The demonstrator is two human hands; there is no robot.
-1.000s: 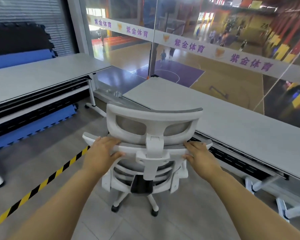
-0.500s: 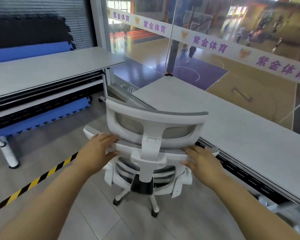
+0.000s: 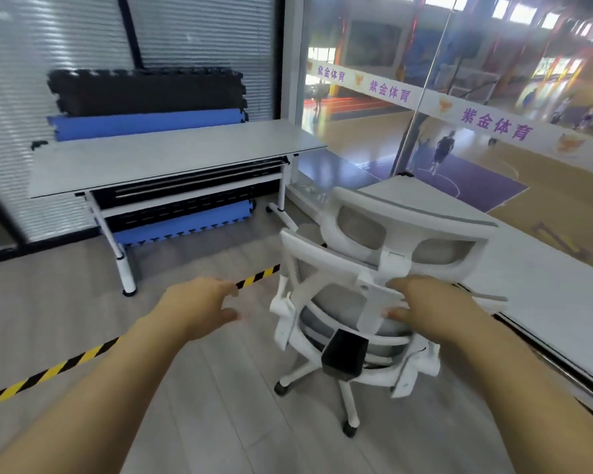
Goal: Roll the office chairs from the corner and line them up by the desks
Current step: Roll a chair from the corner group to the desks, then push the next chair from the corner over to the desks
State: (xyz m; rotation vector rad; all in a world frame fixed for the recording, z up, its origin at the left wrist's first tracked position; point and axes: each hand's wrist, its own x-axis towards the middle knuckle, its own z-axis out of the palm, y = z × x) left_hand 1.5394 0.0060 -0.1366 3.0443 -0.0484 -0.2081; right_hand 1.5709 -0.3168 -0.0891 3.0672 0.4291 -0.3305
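Since the earlier frame, the left hand (image 3: 202, 307) has been lifted off the office chair (image 3: 374, 292) and hangs loosely spread, holding nothing. The backrest frame is gripped by the right hand (image 3: 425, 304); the chair stands turned beside the desk (image 3: 545, 285). Easy rolling on casters is expected; the stiff backrest frame seems the best hold.

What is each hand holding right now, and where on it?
The right hand grips the white office chair at the backrest frame beside the central spine. The left hand is off the chair, fingers loose, holding nothing.
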